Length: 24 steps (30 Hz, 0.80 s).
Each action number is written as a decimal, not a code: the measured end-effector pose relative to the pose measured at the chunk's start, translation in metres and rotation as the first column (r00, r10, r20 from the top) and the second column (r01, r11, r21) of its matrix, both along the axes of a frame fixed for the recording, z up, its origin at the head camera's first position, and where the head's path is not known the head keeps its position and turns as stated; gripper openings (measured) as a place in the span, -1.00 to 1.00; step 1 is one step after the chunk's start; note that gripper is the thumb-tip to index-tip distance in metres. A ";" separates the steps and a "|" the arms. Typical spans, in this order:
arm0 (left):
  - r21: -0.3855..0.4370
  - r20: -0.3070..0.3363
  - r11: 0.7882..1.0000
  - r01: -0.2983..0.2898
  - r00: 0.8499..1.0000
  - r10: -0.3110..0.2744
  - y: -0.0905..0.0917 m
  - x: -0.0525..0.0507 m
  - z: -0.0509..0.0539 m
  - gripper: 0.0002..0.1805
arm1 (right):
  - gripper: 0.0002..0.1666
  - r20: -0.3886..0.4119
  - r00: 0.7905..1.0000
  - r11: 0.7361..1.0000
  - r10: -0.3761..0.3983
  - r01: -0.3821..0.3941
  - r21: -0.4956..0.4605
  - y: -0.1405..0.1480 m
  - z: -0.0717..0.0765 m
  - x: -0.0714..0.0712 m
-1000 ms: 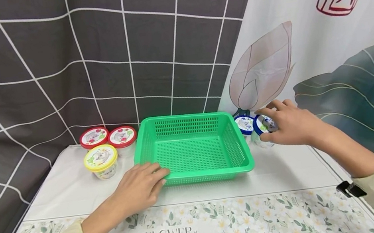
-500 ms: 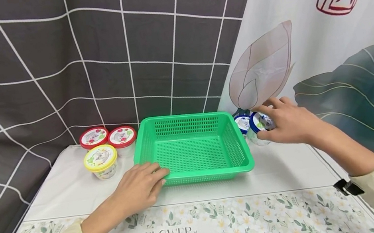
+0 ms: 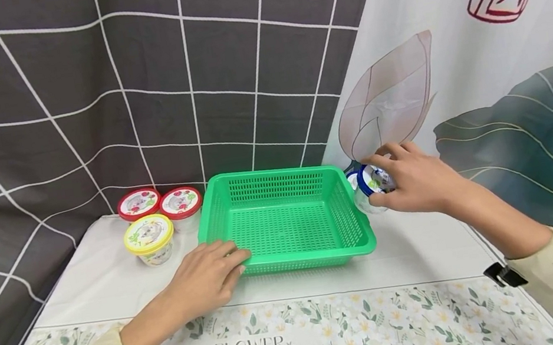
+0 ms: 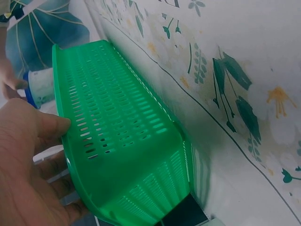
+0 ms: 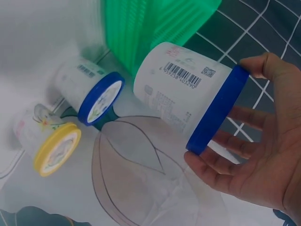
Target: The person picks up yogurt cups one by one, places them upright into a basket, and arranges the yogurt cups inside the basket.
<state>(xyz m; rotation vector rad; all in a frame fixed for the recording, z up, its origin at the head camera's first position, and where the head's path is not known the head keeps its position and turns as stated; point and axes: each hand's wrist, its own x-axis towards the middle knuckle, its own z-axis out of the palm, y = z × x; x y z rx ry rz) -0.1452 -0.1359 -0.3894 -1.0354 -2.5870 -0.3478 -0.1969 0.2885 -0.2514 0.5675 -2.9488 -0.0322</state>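
Note:
A white tub with a blue lid (image 3: 370, 181) is held by my right hand (image 3: 415, 180) just right of the green perforated basket (image 3: 305, 257). In the right wrist view, thumb and fingers grip the lid of this tub (image 5: 181, 87) from opposite sides. Whether its base is off the table, I cannot tell. My left hand (image 3: 212, 274) holds the basket's near-left rim. The left wrist view shows the thumb on the outer side of the basket (image 4: 117, 113) and the fingers curled past its edge. No tub lies inside the basket.
Left of the basket stand two red-lidded tubs (image 3: 139, 204) (image 3: 181, 202) and a yellow-lidded tub (image 3: 149, 237). Another blue-lidded tub (image 5: 89, 89) and a yellow-lidded tub (image 5: 55, 147) stand on the right side. A dark checked curtain (image 3: 221, 55) hangs behind.
My right hand has moved left toward the basket, and the blue-lidded tub has moved with it, covering more of the tub behind. The left hand and basket stay in place.

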 end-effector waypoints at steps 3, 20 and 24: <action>-0.001 -0.001 1.000 -0.001 1.000 0.001 0.000 0.000 0.000 -0.70 | -0.14 -0.014 1.000 1.000 0.012 -0.012 -0.006 -0.004 0.000 -0.001; 0.005 -0.006 1.000 -0.007 1.000 0.007 -0.001 0.000 -0.002 -0.72 | -0.19 -0.062 0.992 0.993 0.106 -0.109 -0.039 -0.025 -0.011 -0.004; 0.010 -0.012 1.000 -0.002 1.000 0.002 -0.001 0.000 -0.002 -0.71 | -0.18 -0.064 0.990 0.991 0.123 -0.126 -0.038 -0.029 -0.015 -0.005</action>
